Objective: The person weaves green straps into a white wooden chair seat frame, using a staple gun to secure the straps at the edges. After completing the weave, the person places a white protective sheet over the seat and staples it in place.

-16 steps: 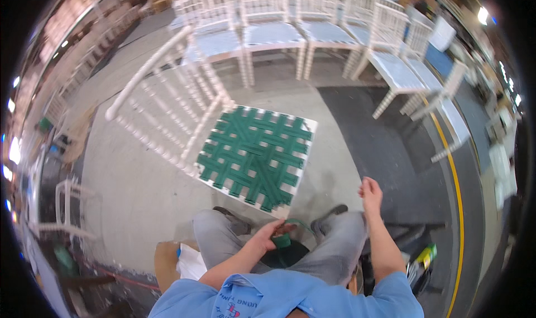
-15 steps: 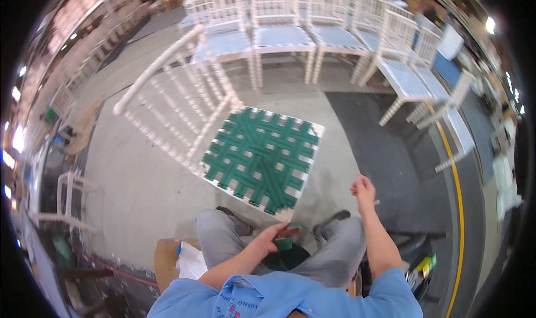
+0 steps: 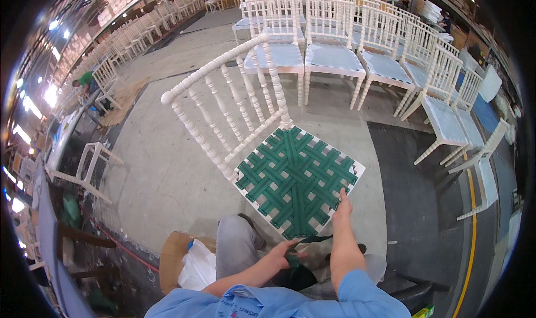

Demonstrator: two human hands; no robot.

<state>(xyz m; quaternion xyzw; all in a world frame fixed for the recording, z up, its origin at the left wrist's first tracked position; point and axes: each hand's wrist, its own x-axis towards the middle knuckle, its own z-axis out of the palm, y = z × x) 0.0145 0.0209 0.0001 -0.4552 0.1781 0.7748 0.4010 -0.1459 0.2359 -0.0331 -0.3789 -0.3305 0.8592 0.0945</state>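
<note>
A white chair with turned spindles stands in front of me, its back toward the left. Green webbing is woven crisscross over its seat frame, with gaps between the bands. At the seat's nearest corner my left hand is closed on a loose green webbing strap, which trails to the right. My right hand grips the seat's right edge, thumb side up. Its other fingers are partly hidden below the frame.
Rows of white chairs with pale covered seats stand ahead and to the right. A bare white chair frame is at left. Beside my left leg sits a cardboard box holding white material. Another person works at far left.
My right hand has come from the open air at right to the seat's edge. The view has shifted, placing the chair farther right. My left hand stays by the near corner.
</note>
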